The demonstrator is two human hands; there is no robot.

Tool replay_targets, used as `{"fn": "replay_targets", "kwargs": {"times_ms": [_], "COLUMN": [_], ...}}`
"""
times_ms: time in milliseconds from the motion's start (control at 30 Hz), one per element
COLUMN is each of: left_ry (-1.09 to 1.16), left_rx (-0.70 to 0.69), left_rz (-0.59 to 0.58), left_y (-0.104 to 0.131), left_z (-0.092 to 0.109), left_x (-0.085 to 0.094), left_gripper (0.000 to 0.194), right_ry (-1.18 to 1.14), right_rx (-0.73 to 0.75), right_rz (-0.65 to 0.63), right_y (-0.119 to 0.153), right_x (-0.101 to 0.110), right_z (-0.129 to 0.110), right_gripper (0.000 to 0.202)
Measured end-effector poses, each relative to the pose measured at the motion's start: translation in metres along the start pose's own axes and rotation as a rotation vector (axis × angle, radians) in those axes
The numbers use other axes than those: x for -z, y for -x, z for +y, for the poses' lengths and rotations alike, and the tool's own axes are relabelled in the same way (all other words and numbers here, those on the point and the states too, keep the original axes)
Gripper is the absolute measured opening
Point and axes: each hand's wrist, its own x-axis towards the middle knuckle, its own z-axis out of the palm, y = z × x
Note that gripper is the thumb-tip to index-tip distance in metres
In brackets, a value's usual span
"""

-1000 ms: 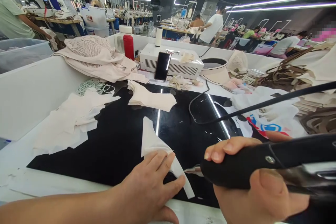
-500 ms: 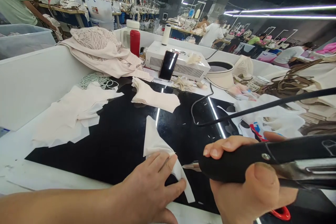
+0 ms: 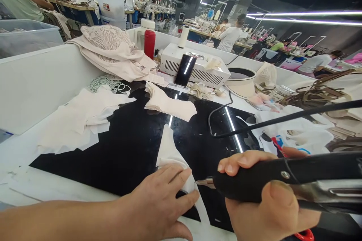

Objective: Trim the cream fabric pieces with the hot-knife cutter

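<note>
My left hand (image 3: 162,199) lies with its fingers spread, pressing a cream fabric piece (image 3: 169,150) onto the glossy black board (image 3: 130,150). In my right hand (image 3: 271,211) is a black-handled tool (image 3: 249,179) with a pointed metal tip and a cord; the tip touches or nearly touches the fabric's right edge beside my left fingers. Past them sits a neat stack of cream cut pieces (image 3: 169,104). A looser pile of cream pieces (image 3: 82,118) covers the board's left edge.
A phone (image 3: 185,69) leans on a white vented box (image 3: 198,66). Beside it stand a red bottle (image 3: 149,44) and a visor (image 3: 241,81). A black cord (image 3: 283,116) crosses the right side. Red-handled scissors (image 3: 305,234) lie under my right hand. People work behind.
The tool tip has shifted slightly left along the fabric's edge. A narrow strip at the fabric's lower end now stands apart, with black board showing between. My left hand stays on the fabric.
</note>
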Motion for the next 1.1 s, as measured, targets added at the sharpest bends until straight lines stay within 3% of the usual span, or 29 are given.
{"fn": "replay_targets", "kwargs": {"times_ms": [367,700,1100], "left_ry": [0.022,0.026,0.029], "left_rx": [0.022,0.04,0.057], "left_rz": [-0.002,0.009,0.01], "left_y": [0.001,0.002,0.0], "left_z": [0.002,0.004,0.005], "left_x": [-0.001,-0.007,-0.007], "left_gripper": [0.075,0.076,0.078], "right_ry": [0.003,-0.004,0.003], "right_rx": [-0.005,0.038,-0.014], "right_rz": [0.027,-0.025,0.018], "right_y": [-0.011,-0.011,-0.007], "right_x": [-0.007,-0.011,-0.006], "right_z": [0.002,0.012,0.003], "right_gripper": [0.044,0.043,0.045]}}
